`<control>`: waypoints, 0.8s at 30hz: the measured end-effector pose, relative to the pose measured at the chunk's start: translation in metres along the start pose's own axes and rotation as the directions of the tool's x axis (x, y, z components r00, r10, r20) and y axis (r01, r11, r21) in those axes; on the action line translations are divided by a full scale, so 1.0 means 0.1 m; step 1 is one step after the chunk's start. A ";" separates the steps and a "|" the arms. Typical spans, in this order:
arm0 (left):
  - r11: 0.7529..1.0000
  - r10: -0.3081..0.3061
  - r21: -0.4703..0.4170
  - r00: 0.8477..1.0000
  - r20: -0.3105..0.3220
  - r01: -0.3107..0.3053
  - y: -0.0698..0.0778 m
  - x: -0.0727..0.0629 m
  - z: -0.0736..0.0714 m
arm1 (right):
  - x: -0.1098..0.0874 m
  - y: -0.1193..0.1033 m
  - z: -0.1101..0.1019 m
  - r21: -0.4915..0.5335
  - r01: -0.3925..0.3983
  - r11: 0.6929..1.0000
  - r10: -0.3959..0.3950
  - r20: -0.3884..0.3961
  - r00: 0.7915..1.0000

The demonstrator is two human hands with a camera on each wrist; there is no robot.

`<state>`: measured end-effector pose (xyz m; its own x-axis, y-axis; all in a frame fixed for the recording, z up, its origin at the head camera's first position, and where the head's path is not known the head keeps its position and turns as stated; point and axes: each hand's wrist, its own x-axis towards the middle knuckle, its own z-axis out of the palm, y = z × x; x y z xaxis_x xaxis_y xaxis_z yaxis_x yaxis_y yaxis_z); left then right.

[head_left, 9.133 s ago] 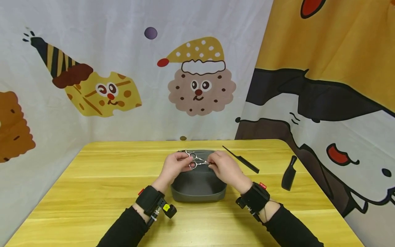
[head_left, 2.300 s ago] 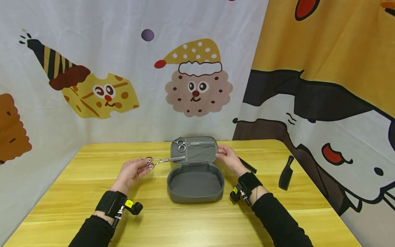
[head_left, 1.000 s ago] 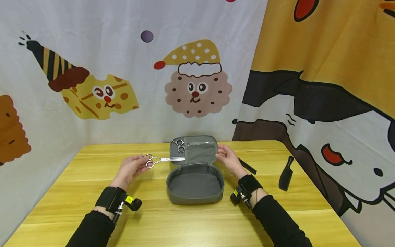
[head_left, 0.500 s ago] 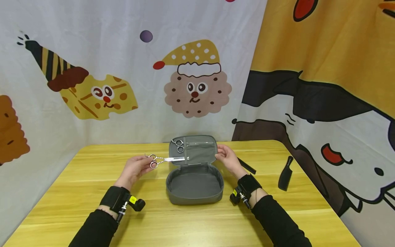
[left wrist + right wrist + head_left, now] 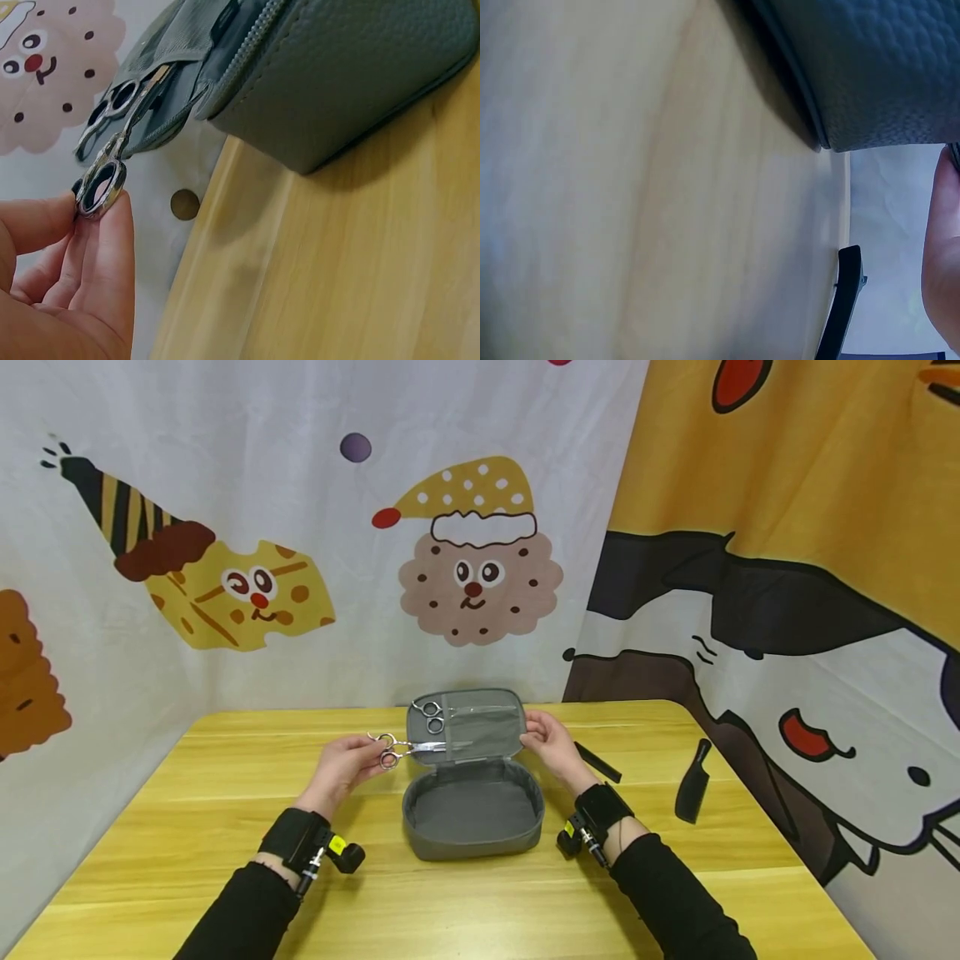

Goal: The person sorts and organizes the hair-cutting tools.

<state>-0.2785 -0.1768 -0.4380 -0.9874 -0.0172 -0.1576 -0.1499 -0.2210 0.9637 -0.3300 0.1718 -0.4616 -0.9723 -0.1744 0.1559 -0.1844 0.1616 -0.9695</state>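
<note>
The grey zip case (image 5: 472,845) stands with its lid (image 5: 487,735) raised at the back. My left hand (image 5: 347,767) pinches a pair of silver scissors (image 5: 416,747) by the finger rings, thumb against fingertips. Their blades point right and run partly under the lid's mesh pocket; in the left wrist view the scissors (image 5: 112,146) enter at the pocket's edge. Above them, a second pair of scissors (image 5: 432,717) sits in the pocket, rings sticking out left. My right hand (image 5: 553,747) grips the lid's right edge, thumb in front; its other fingers are partly hidden.
A thin black comb (image 5: 598,762) lies right of the case, partly hidden by the right hand. Farther right is a black handled comb (image 5: 693,785). Both lie on the wooden table (image 5: 465,906), with a printed cloth (image 5: 300,668) hanging behind it.
Earlier, both hands held the scissors over the case. Since then the right hand has taken the lid's edge, and the left hand has moved right, sliding the blades deeper into the mesh pocket.
</note>
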 end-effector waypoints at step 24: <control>0.978 0.148 0.159 0.986 -0.073 -0.135 -0.08 0.01 0.19 | -0.01 -0.02 0.04 -0.006 0.008 1.000 -0.008 -0.016 1.000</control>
<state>-0.2792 -0.1567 -0.4423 -0.9922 -0.1211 -0.0282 -0.0212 -0.0585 0.9981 -0.3281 0.1682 -0.4608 -0.9729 -0.1604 0.1667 -0.1931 0.1662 -0.9670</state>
